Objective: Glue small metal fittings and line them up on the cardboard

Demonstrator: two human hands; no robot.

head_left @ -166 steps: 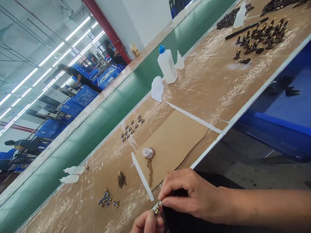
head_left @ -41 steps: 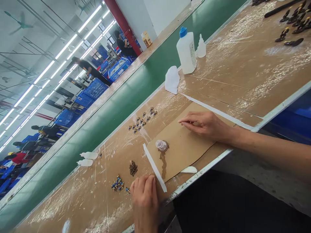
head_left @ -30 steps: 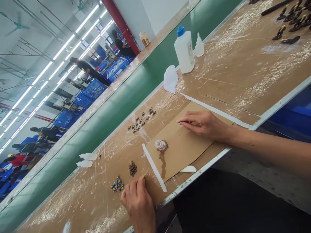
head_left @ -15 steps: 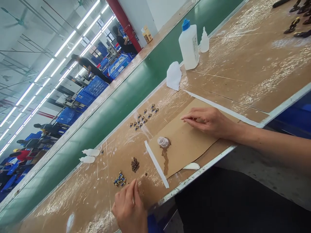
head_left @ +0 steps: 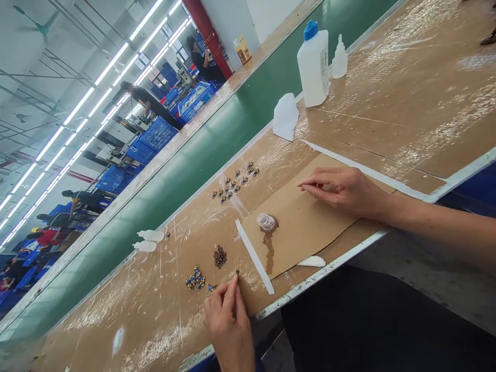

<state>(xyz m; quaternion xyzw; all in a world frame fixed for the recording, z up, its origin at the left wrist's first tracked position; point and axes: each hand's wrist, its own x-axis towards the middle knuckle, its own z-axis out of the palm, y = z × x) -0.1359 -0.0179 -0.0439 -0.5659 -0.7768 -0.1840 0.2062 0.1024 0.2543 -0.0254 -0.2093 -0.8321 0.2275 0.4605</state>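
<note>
My left hand is low over the bench's front edge, fingers drawn together, their tips on a small brown ring-like piece. Beside it lie a heap of similar brown pieces, a cluster of small blue-and-gold parts and one stray blue-and-gold part. Above the right side of a cardboard sheet, my right hand is closed in a pinch; what lies between its fingertips is too small to make out. On the sheet's left part sits a small clear cup-like container with a brown stain below it.
More blue-and-gold parts stand spread behind the sheet. Further back are a large blue-capped bottle, a small dropper bottle and white paper. Two small white bottles lie left. A green strip runs behind; people work beyond it.
My left hand has moved right and slightly up to the lone brown piece, uncovering the stray blue-and-gold part. My right hand keeps its pinch over the cardboard. The whole view has shifted a little.
</note>
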